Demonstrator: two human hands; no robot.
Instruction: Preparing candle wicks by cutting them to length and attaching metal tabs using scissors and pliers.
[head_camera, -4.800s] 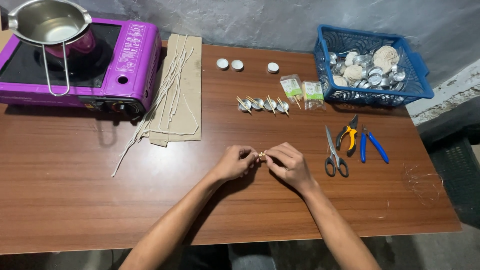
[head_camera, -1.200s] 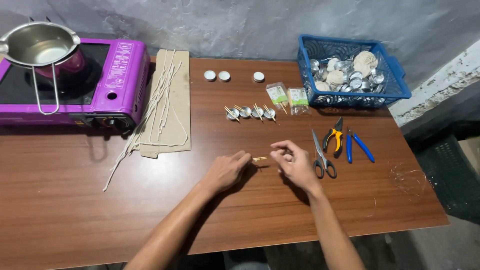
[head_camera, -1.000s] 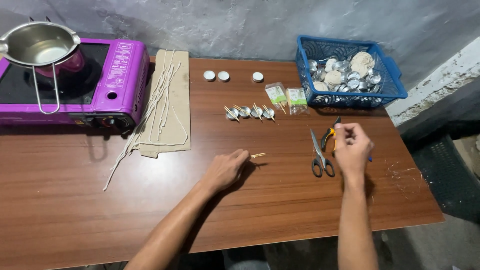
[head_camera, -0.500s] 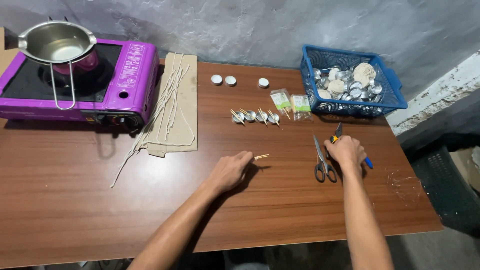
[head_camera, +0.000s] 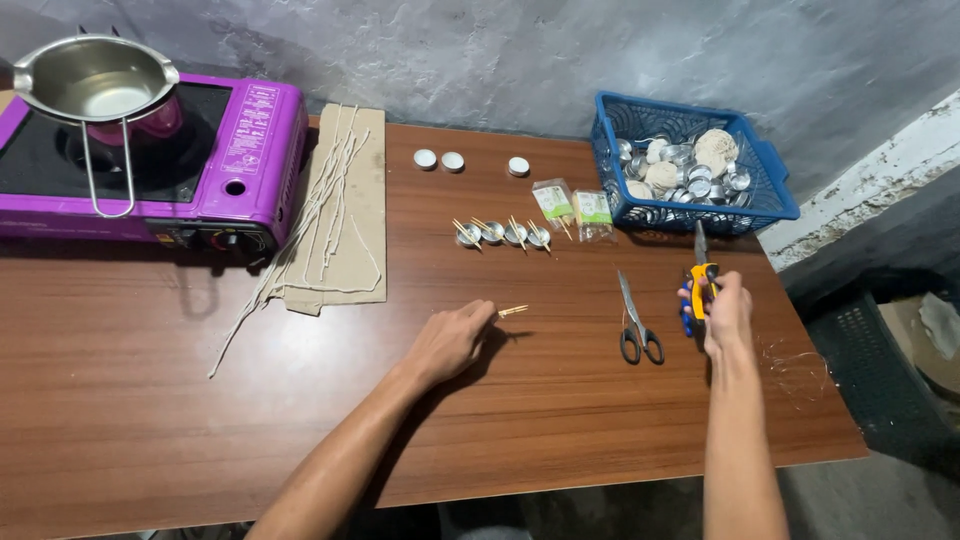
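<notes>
- Spanning the frame, a brown wood-grain worktop (head_camera: 150, 420) is seen set against a rough grey plastered wall (head_camera: 480, 60).
- A purple portable stove (head_camera: 230, 150) is stood at the far left corner, with a steel pouring pot (head_camera: 95, 85) rested on its burner.
- A piece of cardboard (head_camera: 345, 210) is laid just beside the stove, and long pale wick strands (head_camera: 300, 230) are spread across it and onto the wood.
- A blue plastic basket (head_camera: 775, 195) is placed at the far right; small metal cups and balls of pale twine are heaped inside it.
- A row of small metal cups with wicks (head_camera: 500, 233) is lined up near mid-table, with two small clear packets (head_camera: 572, 207) beside the basket.
- The right hand (head_camera: 728, 312) is shown clamped on yellow-handled pliers (head_camera: 702, 272), lifted above the wood beside grey scissors (head_camera: 637, 322).
- The left hand (head_camera: 450, 340) is rested loosely curled, its fingertips pinched on a short wick piece (head_camera: 513, 311) lying on the wood.
</notes>
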